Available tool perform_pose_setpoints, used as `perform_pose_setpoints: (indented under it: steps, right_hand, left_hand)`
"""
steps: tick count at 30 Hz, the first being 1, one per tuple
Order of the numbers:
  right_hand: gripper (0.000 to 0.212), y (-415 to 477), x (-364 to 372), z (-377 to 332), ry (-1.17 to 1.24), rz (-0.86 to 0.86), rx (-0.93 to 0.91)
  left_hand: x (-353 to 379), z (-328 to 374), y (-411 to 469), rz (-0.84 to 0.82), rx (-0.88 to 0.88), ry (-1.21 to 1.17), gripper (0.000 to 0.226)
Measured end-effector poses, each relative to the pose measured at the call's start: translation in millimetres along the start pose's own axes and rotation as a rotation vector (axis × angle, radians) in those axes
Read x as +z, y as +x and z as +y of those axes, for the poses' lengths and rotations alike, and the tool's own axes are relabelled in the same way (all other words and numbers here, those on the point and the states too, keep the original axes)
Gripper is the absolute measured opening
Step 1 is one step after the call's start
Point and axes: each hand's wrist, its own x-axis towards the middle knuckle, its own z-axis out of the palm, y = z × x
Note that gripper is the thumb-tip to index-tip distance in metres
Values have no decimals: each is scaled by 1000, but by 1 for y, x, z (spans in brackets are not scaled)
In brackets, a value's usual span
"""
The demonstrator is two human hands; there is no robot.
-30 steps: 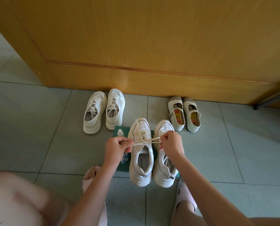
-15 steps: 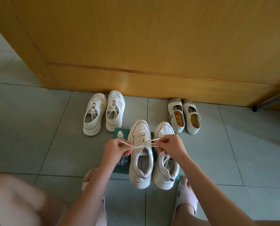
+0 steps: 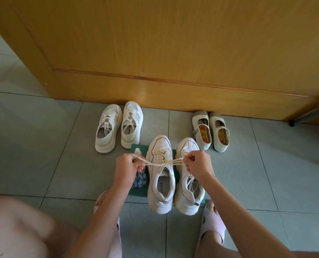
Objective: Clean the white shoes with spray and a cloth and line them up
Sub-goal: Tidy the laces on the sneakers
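Wooden door (image 3: 173, 43) fills the top, 10 to 2 o'clock; grey tile floor (image 3: 34, 146) takes the rest.

Three pairs on the floor. Lace-up pair (image 3: 117, 127) at 11 o'clock and strap pair (image 3: 210, 131) at 1 o'clock both sit near the door, toes toward it. Middle pair is nearer the person, dead centre on a green mat (image 3: 136, 189): left sneaker (image 3: 161, 175) and right sneaker (image 3: 189, 175), side by side, just about touching.

Left hand (image 3: 128, 168) at 9 o'clock of the knot, fingers closed on a lace loop. Right hand (image 3: 199, 164) at 3 o'clock, closed on the other loop. Laces (image 3: 166, 162) run taut between them across the left sneaker's tongue.

Change: half a second back the hands sat closer in and the loops were slacker; now pulled apart, bow cinching. Looks like the left sneaker's tie is nearly done. Right sneaker's laces lie loose inside it, so probably next.

Spray bottle (image 3: 137, 151) stands on the mat at 9 o'clock of the left sneaker, partly behind the left hand. Patterned blue cloth (image 3: 140, 180) just below it. Neither is in hand, so I'd guess wiping is over for this pair. It is not yet up in the row by the door.
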Motion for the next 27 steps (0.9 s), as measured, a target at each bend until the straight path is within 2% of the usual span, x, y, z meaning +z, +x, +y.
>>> perform_pose_setpoints:
  steps: [6,10,15,21,27]
  right_hand:
    - [20,1,2,3,7,17,13]
    - [19,1,-2,2,120,4,24]
    - [16,1,-6,0,356,-130,58]
    - [13,-3,0,-9,586,-139,103]
    - [15,-5,15,-14,546,-120,76]
  left_hand:
    - [1,-4,0,49,5,11,7]
    - [1,-8,0,36,-38,-72,6]
    - [2,4,0,-44,-268,-575,9]
    - [5,10,5,-173,-360,-768,15]
    - [2,12,13,-375,-430,-841,18]
